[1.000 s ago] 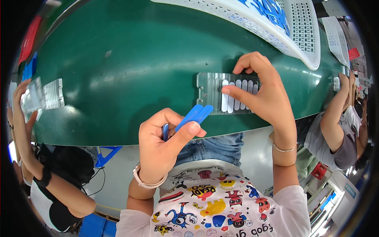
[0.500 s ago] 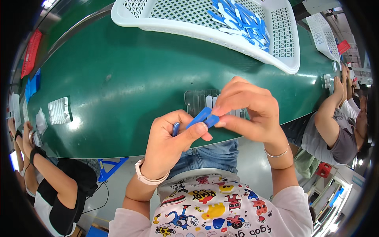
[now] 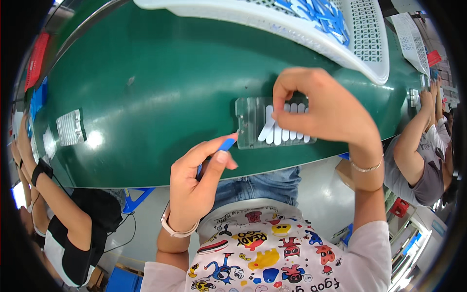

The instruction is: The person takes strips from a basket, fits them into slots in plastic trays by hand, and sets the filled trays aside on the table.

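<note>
My left hand (image 3: 197,175) is closed around a slim blue strip (image 3: 226,144), pinched between thumb and index finger. Another bit of blue shows deeper inside that palm. To its right lies a clear grooved plastic tray (image 3: 247,131) with several white round-ended strips (image 3: 293,134) standing side by side in its grooves. Over this tray my right hand (image 3: 311,104) is closed, thumb and index finger pinched at the upper end of a tilted white strip (image 3: 265,132). The hand covers part of the row behind it.
A white perforated basket (image 3: 272,31) holding many blue and white strips (image 3: 326,19) stands at the far side of the green table (image 3: 160,97). A second clear tray (image 3: 70,127) lies at the left. Co-workers' arms (image 3: 63,204) reach in at both sides.
My right hand has left the blue strips at my left hand and moved right, over the tray. The left hand has lowered a little and keeps a blue strip.
</note>
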`<state>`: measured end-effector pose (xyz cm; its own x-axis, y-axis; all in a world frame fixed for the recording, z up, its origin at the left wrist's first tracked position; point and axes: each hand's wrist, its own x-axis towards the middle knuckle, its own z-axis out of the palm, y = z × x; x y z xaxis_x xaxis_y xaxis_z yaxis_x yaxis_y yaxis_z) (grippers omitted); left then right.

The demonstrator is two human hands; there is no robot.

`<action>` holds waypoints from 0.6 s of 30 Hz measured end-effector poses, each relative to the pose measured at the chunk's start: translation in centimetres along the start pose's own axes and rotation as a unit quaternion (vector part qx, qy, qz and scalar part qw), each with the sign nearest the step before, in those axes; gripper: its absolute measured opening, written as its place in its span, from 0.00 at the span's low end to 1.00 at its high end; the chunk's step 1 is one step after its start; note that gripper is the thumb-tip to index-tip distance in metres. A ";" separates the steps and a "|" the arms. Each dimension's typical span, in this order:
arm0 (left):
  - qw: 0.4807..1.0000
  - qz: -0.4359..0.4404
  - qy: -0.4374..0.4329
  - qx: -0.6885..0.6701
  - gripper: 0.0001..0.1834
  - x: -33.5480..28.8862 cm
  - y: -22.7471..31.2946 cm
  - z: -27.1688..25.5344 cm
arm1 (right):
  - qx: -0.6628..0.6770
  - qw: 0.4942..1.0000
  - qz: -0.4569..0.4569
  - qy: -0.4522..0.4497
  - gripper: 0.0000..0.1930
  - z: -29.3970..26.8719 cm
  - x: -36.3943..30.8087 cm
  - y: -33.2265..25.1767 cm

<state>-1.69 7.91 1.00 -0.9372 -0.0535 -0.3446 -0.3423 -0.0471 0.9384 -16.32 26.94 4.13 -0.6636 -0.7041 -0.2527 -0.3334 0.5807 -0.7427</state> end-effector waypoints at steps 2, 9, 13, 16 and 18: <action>1.000 -0.014 0.015 -0.020 0.12 0.0 0.0 0.6 | -0.023 0.999 -0.025 0.000 0.08 0.2 0.6 0.1; 0.995 0.048 0.015 -0.088 0.05 -0.2 -0.6 0.1 | -0.073 0.996 -0.043 0.034 0.11 1.2 1.3 -0.1; 0.993 0.050 0.021 -0.104 0.05 -0.2 -1.0 0.2 | 0.102 0.982 -0.135 0.081 0.10 3.0 -0.7 -1.8; 0.992 0.060 0.010 -0.111 0.06 -0.6 -1.3 0.8 | 0.199 0.953 -0.196 0.117 0.10 5.6 -2.8 -3.0; 0.991 0.071 -0.003 -0.117 0.07 -0.4 -1.2 1.4 | 0.188 0.943 -0.224 0.159 0.09 7.5 -3.7 -2.0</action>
<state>-0.95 9.38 0.04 -0.9753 -0.0710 -0.2090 -0.1830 -0.2695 0.9455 -8.15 25.33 1.86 -0.7000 -0.6509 0.2938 -0.4065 0.0250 -0.9133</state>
